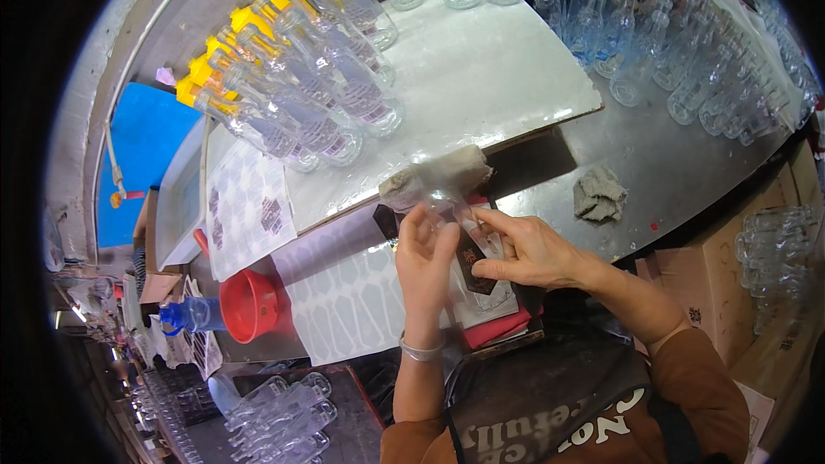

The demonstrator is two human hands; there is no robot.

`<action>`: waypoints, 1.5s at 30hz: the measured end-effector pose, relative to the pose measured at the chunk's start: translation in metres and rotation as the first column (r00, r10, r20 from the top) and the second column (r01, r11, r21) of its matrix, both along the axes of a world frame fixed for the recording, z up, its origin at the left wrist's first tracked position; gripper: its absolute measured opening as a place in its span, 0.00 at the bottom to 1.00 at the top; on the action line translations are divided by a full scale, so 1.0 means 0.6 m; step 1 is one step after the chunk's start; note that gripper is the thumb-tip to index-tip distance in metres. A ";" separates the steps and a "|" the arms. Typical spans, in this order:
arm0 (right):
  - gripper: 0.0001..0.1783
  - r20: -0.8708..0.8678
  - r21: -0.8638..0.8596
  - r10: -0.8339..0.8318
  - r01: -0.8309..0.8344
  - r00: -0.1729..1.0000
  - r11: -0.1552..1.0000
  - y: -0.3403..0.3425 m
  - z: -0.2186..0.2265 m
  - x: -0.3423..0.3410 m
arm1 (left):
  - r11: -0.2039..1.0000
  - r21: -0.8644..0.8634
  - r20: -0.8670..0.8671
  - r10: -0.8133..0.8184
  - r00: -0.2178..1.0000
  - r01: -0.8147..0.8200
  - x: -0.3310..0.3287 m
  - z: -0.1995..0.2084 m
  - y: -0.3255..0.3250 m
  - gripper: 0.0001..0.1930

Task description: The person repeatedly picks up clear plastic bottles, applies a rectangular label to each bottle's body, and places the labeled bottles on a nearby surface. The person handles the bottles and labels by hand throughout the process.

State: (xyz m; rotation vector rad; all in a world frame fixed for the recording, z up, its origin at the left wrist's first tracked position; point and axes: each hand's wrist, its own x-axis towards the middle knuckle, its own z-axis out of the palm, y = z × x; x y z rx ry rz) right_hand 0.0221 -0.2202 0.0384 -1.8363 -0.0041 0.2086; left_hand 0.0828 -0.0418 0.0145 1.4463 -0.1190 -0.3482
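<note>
My left hand [426,251] is curled around a clear glass bottle [443,198] in front of my body. From the other side, my right hand [531,249] closes on the bottle too, with thumb and forefinger spread along it. A dark, pointed label-like piece [471,268] with a gold mark shows between the hands; whether it is stuck to the glass or lies behind it I cannot tell. Just beyond the bottle lies a rolled, damp-looking grey cloth [464,167]. Beneath my hands are a red cloth [500,326] and a small stand, partly hidden.
Several printed bottles [361,94] lean in rows on a white board [481,69], beside yellow supports [206,73]. Plain bottles [632,43] stand far right. Decal sheets [339,292], a red bowl [249,305] and a blue-capped water bottle [191,315] are left; a crumpled rag [599,194] lies right.
</note>
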 end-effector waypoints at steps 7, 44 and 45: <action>0.39 0.017 0.009 0.015 -0.016 1.000 1.000 -0.002 -0.003 0.001 | 1.000 -0.019 0.011 0.005 1.000 -0.005 -0.001 -0.002 -0.004 0.22; 0.29 0.018 0.170 -0.058 0.054 0.998 0.984 0.004 -0.051 -0.047 | 0.988 -0.040 -0.076 -0.155 0.985 0.152 -0.080 -0.019 0.053 0.33; 0.29 0.019 0.167 -0.056 0.052 0.998 0.985 0.004 -0.051 -0.047 | 0.987 -0.043 -0.075 -0.155 0.985 0.152 -0.081 -0.020 0.052 0.33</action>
